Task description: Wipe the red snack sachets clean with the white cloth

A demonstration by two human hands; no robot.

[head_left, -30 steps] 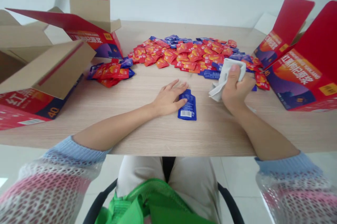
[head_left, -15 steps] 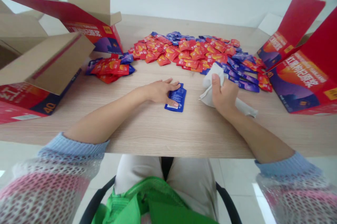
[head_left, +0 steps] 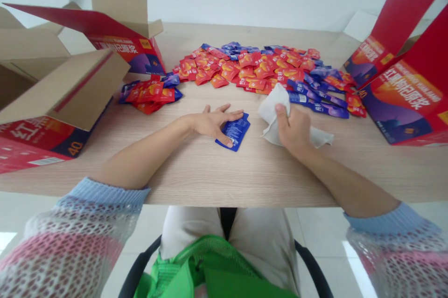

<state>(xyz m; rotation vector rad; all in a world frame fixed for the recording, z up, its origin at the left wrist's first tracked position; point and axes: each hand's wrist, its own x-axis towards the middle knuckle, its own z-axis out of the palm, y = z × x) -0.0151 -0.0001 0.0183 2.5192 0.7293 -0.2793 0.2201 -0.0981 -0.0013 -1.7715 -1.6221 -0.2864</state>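
My left hand [head_left: 213,124] rests on the table with its fingers spread. Its thumb and forefinger touch two edges of a flat blue pouch [head_left: 238,131], which lies on the wood with white print facing up. To the right of that pouch, my right hand [head_left: 296,128] is closed around a crumpled white cloth [head_left: 275,104]. One end of the cloth sticks up past the thumb, and another trails on the table beyond the wrist. Behind both hands spreads a wide heap of red and blue pouches [head_left: 245,72].
A smaller pile of pouches [head_left: 152,95] lies at left, near an open carton [head_left: 52,135]. Behind that carton stands another open red carton [head_left: 122,48]. Two more red cartons, a nearer carton [head_left: 409,102] and a farther carton [head_left: 367,62], flank the heap at right.
My right hand has moved slightly left with the cloth, closer to the blue pouch. The pouch now lies at more of a tilt under my left fingers.
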